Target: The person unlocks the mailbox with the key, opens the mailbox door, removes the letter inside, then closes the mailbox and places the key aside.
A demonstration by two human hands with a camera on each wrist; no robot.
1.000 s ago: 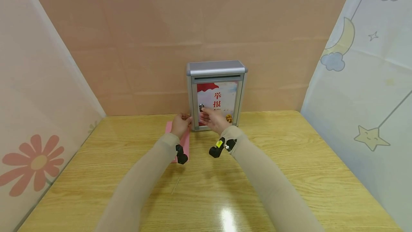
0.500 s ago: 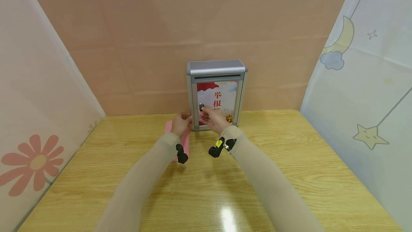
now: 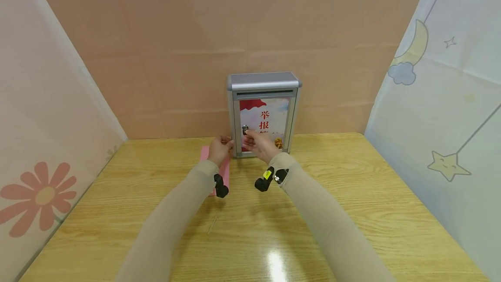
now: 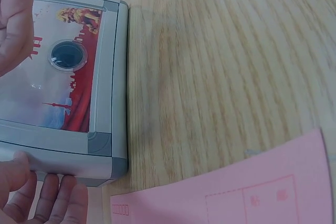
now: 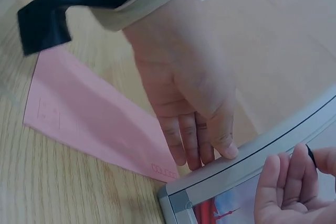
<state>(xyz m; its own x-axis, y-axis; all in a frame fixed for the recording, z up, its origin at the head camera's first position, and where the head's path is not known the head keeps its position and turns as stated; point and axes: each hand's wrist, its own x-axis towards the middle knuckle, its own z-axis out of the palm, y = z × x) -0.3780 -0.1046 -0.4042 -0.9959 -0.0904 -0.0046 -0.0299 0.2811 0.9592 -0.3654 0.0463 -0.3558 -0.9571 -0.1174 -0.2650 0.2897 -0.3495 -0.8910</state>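
A grey metal letter box [image 3: 263, 82] with a slot and a red-and-white poster stands upright against the back wall. At its left side my left hand [image 3: 220, 149] grips the edge, thumb on the side panel and fingers near the back. My right hand [image 3: 261, 146] is in front of the poster; thumb and forefinger pinch a small black-headed key [image 5: 311, 153] at the lock on the box's front left. The key's shaft is hidden. A pink envelope [image 5: 94, 108] with printed squares lies on the table under my left wrist.
A wood-grain table [image 3: 332, 203] carries everything. A thin pale stick-like strip [image 3: 213, 222] lies nearer the front, below the envelope. A tan cloth wall [image 3: 176, 77] rises behind the box, with patterned walls on both sides.
Both hands stay in nearly the same place at the box. The right fingers and the key shift very slightly. The head view drifts a little.
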